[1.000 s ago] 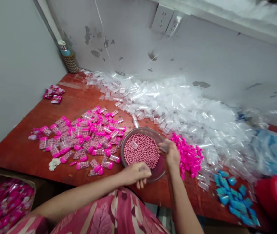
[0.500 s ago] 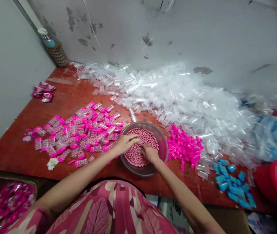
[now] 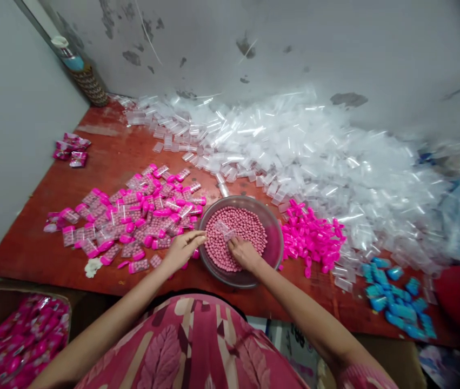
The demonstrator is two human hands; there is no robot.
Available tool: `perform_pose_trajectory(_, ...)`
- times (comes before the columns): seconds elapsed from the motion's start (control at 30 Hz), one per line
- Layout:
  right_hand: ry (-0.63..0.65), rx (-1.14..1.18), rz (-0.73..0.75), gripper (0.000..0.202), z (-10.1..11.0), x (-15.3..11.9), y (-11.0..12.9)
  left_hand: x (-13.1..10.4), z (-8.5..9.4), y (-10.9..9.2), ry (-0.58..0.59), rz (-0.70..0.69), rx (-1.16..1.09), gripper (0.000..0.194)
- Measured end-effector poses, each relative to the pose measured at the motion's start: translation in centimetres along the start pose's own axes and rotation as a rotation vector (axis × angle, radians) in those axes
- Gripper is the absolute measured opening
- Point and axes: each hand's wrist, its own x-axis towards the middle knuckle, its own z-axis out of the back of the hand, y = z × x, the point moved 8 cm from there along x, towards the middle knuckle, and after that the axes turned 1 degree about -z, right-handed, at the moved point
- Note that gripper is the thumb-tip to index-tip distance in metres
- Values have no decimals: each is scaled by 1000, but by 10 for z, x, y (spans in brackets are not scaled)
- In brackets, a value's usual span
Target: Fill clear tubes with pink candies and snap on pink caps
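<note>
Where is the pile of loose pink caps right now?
In the head view, the pink caps lie right of centre on the red table, beside the bowl and nearer the person than the clear containers.

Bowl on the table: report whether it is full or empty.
Partly full. In the bowl, pink balls cover much of the bottom, while bare inner wall shows on the right, below the rim.

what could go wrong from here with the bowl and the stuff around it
The right hand is among the pink beads, so some might spill over the rim of the bowl. The pink caps heaped close beside it could get knocked in. The left hand, right by the rim, might jolt it.
</note>
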Motion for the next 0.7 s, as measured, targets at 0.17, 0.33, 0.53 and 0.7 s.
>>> perform_pose_trajectory(0.17, -48, 109, 103, 18, -5, 21, 31, -5, 0, 3, -16, -11, 15, 37)
perform_pose_trajectory(0.33, -127, 259, 109, 33, 6, 17, 25, -9, 1, -3, -55, -72, 110, 36)
perform_pose_trajectory(0.53, -288, 1069, 57, 41, 49, -17, 17, -5, -33, -20, 85, -215, 264, 44)
perform_pose_trajectory(0.7, -332, 1485, -56, 36, 64, -39, 14, 1, -61, -31, 192, -222, 74, 36)
